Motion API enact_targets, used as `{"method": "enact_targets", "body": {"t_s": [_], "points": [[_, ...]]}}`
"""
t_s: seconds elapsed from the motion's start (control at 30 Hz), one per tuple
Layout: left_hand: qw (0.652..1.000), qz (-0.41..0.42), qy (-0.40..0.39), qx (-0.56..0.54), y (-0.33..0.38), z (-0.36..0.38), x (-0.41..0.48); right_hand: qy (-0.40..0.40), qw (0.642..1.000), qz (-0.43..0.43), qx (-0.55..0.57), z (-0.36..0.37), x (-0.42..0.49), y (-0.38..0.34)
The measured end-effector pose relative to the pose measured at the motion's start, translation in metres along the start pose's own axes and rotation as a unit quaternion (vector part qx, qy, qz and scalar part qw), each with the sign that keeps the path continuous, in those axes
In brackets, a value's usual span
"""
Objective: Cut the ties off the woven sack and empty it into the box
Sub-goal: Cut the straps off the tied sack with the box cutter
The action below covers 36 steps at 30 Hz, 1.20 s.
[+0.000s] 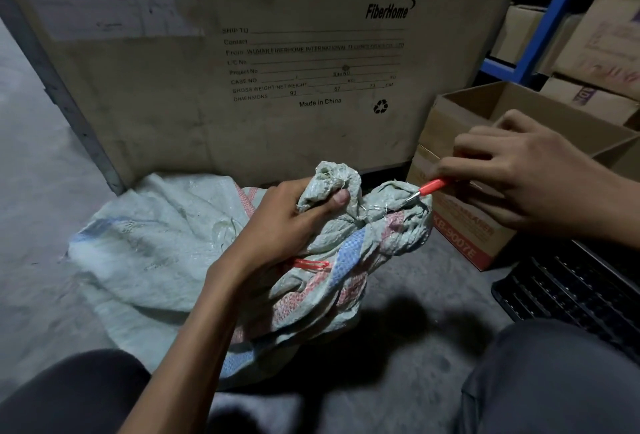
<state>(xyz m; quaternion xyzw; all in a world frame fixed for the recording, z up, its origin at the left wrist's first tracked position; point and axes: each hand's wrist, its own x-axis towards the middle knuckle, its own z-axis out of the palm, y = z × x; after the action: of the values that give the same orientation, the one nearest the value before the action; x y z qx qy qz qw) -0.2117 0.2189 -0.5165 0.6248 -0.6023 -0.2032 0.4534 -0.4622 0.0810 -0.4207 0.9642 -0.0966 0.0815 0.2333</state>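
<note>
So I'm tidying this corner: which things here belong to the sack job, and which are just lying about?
In use: woven sack, red-handled cutter, red tie, open box.

Lying about: big FiberHome carton, black keyboard, shelf cartons.

Crumpled pale woven plastic sack (166, 253) on grey concrete floor (34, 191), before tall brown cardboard carton (277, 52); open brown cardboard box (460, 122) right of sack.

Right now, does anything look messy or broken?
Nothing is spilled or broken. The woven sack is crumpled and bunched tight in the left hand, and the right hand holds a red-handled tool against it.
</note>
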Motion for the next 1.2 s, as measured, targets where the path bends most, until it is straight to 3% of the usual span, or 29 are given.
{"method": "enact_targets", "body": {"t_s": [0.13, 0.3, 0.57, 0.73, 0.9, 1.2], "points": [[1.0, 0.003, 0.002, -0.007, 0.003, 0.001, -0.001, -0.012, 1.0, -0.017, 0.003, -0.001, 0.013, -0.016], [1.0, 0.017, 0.007, -0.019, 0.005, -0.009, -0.002, -0.04, 0.999, 0.021, -0.019, -0.002, 0.022, -0.03], [0.996, 0.069, -0.05, -0.014, 0.005, -0.014, -0.006, -0.028, 0.999, 0.0, -0.039, -0.011, 0.029, -0.031], [0.998, 0.06, -0.003, -0.012, 0.004, -0.016, -0.007, -0.013, 0.999, -0.034, -0.038, -0.018, 0.033, -0.021], [0.997, 0.052, 0.045, -0.029, 0.008, -0.023, -0.009, 0.029, 0.999, 0.004, -0.025, -0.028, 0.024, -0.022], [0.995, 0.074, 0.066, -0.014, 0.017, -0.029, -0.01, -0.033, 0.995, -0.004, -0.093, -0.029, 0.026, -0.017]]}}
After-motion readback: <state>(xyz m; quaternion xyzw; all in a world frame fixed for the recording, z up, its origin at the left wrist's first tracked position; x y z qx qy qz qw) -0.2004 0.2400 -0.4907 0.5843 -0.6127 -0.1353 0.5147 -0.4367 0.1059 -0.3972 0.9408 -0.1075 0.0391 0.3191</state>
